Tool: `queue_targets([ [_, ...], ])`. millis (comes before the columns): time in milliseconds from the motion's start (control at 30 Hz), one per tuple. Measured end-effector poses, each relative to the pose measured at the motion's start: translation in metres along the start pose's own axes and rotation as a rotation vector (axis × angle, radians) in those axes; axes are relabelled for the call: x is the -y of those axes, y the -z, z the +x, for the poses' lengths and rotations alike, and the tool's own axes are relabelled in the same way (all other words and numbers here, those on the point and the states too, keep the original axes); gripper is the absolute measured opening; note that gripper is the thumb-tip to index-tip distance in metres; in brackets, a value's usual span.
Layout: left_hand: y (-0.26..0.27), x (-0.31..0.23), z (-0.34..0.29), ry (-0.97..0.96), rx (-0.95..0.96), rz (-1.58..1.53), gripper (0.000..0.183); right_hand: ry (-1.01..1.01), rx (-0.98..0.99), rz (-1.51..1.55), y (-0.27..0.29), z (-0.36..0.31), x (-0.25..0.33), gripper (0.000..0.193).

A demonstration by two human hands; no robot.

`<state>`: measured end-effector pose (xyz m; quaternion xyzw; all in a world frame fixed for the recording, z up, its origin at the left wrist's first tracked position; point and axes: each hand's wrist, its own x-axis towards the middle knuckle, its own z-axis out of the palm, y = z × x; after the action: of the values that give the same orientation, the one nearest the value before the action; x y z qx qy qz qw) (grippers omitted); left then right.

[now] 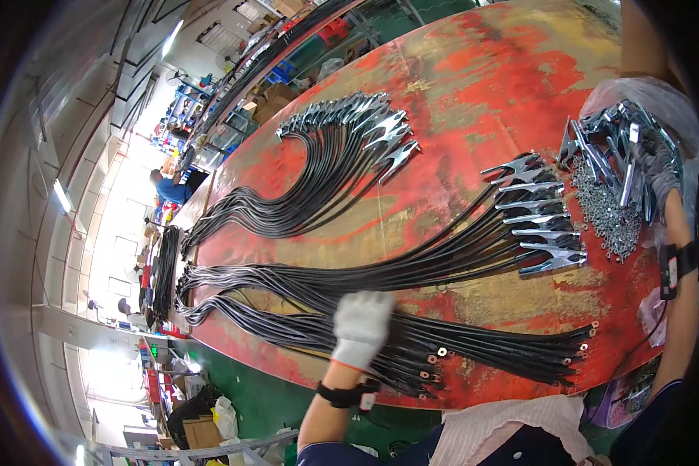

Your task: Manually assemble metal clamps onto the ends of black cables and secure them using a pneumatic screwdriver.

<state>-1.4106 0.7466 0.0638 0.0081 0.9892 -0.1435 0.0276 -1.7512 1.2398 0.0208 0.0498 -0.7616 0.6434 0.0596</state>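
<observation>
My left hand point(363, 322), in a white glove, is over a bundle of black cables point(287, 314) near the table's front edge. Its fingers look curled, and whatever lies inside them is hidden. Copper-coloured ring ends point(425, 374) tip several of those cables. At the far right, my right hand point(660, 175), in a greyish glove, reaches into a heap of silver metal clamps point(610, 147) on clear plastic. Its fingertips blend with the clamps, so their grip does not show. Small metal nuts point(610, 206) are piled beside the clamps.
A middle row of cables ends in silver clamps point(547, 225). Another clamp-ended bundle point(287, 194) curves across the far side of the worn red table point(466, 147). Plastic film point(637, 92) bunches behind the clamp heap. Past the table's left end, a person in blue point(171, 189) is near shelves.
</observation>
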Motion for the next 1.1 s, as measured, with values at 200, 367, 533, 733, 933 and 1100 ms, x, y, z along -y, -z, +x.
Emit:
queue_targets([
  [200,-0.035,0.094,-0.029,-0.076,0.044,0.309,0.023,0.032,-0.046,0.22,0.001,-0.039,0.068,0.048],
  [367,-0.031,0.11,-0.027,-0.147,0.237,0.333,0.018,-0.067,0.061,0.373,-0.002,-0.073,0.054,0.055],
  [533,-0.002,0.04,0.014,-0.301,-0.05,-0.094,0.017,0.096,-0.123,-0.003,0.036,-0.139,0.025,0.035],
  [733,0.026,-0.142,0.062,-0.628,0.178,-0.622,0.027,-0.323,-0.202,0.661,0.042,-0.214,0.012,0.037],
  [933,0.048,-0.153,0.083,-0.461,0.521,-0.901,0.031,-0.476,-0.14,0.652,0.061,-0.283,0.034,0.057],
  [1100,0.069,-0.174,0.094,-0.485,0.461,-0.984,0.033,-0.486,-0.084,0.704,0.059,-0.307,0.023,0.064],
])
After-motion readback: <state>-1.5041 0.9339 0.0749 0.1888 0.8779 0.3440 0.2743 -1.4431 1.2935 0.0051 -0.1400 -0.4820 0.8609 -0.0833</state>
